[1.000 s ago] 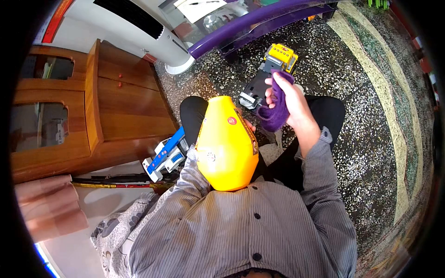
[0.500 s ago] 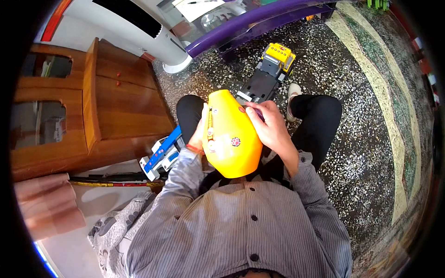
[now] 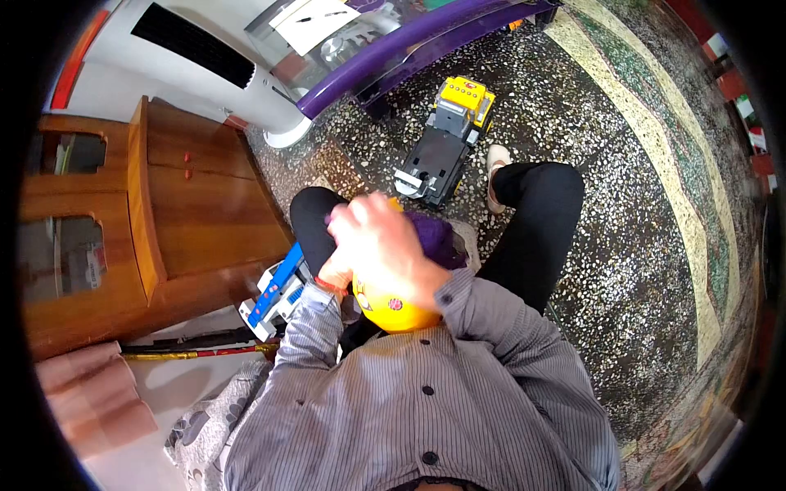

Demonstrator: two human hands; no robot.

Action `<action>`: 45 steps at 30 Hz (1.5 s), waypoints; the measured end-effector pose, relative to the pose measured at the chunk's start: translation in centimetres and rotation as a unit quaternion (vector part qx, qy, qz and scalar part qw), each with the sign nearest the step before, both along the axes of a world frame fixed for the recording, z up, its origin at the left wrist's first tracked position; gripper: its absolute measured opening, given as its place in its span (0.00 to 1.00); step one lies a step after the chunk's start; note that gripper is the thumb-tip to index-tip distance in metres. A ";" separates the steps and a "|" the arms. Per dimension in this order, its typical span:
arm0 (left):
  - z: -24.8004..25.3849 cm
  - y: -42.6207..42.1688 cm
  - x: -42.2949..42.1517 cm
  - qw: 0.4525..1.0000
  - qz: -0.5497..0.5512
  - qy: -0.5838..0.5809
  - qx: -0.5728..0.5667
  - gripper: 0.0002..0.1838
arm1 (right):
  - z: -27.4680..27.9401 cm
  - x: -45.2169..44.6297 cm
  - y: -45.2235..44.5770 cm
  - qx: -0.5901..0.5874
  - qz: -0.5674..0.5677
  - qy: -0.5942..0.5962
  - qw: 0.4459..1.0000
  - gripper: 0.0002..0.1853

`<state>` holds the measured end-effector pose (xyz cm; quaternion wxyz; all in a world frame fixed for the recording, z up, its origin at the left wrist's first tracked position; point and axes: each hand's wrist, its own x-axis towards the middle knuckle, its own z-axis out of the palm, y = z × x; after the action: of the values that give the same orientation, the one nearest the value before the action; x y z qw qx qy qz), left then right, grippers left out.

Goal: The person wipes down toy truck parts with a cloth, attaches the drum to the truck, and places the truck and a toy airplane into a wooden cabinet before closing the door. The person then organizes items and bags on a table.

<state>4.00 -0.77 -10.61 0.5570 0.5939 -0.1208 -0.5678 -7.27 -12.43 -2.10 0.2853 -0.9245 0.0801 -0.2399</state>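
Yellow drum (image 3: 390, 316) shows under right hand (image 3: 381, 244), beside left hand (image 3: 335, 270) — likely light, stiff (cup its sides); grips unclear.

Close against you sits a glossy yellow drum (image 3: 409, 319), mostly hidden, a round reddish sticker (image 3: 395, 304) near its end toward you; a bunched purple cloth (image 3: 437, 239) shows partly beside it.

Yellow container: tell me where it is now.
The yellow container is just below the middle of the head view, next to the striped shirt, partly hidden by the right hand.
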 end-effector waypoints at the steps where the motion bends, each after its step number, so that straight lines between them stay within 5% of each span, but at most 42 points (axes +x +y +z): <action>1: 0.5 -0.1 0.0 1.000 0.004 -0.001 0.018 0.24 | -1.5 0.7 -1.4 0.024 -0.077 -0.070 0.994 0.12; 3: 0.3 0.0 -0.2 0.998 0.046 0.034 -0.005 0.22 | -3.4 0.8 -4.6 0.192 -0.179 -0.046 0.964 0.10; 6: 1.8 -1.4 -0.7 0.966 0.091 0.189 -0.153 0.35 | -8.7 -1.2 -7.6 0.317 -0.223 -0.068 0.919 0.10; 7: 2.6 -2.6 -0.7 0.951 0.089 0.230 -0.188 0.40 | -10.7 -0.9 -8.6 0.275 -0.215 -0.095 0.932 0.13; 9: 2.7 -4.6 1.4 0.927 0.108 0.291 -0.213 0.47 | -13.6 -4.6 -7.9 0.582 -0.171 0.080 0.791 0.21; 12: 0.3 -8.2 4.3 0.943 0.134 0.229 -0.198 0.48 | -12.2 -6.7 -8.3 0.709 -0.054 0.045 0.702 0.33; 14: -1.8 -10.6 6.6 0.960 0.177 0.173 -0.130 0.44 | -11.5 -6.4 -9.0 0.723 -0.026 0.028 0.689 0.38; 20: -5.1 -18.4 10.8 0.996 -0.029 0.021 -0.081 0.37 | -14.7 -4.4 -12.3 0.743 -0.117 -0.049 0.657 0.52; 24: -7.0 -21.0 12.3 0.981 -0.148 -0.071 -0.106 0.38 | -16.0 -2.9 -14.8 0.683 -0.118 -0.088 0.716 0.48; 28: -6.9 -23.5 11.2 0.993 -0.080 -0.063 -0.061 0.44 | -19.4 -0.2 -17.9 0.706 -0.197 -0.015 0.680 0.42; 32: -7.6 -25.2 11.6 0.985 -0.083 -0.150 -0.018 0.48 | -19.0 1.2 -20.4 0.807 -0.171 0.023 0.564 0.34; 40: -9.4 -25.1 13.0 0.987 -0.089 -0.128 0.047 0.48 | -21.4 2.5 -19.2 0.792 -0.175 0.031 0.584 0.41; 45: -9.4 -24.6 13.0 0.988 -0.103 -0.117 -0.009 0.39 | -20.8 2.2 -18.7 0.788 -0.152 0.007 0.596 0.41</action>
<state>16.99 -25.35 -20.00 0.4830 0.6356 -0.2508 -0.5475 -5.12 -31.16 -22.88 0.8616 -0.3157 0.3798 -0.1170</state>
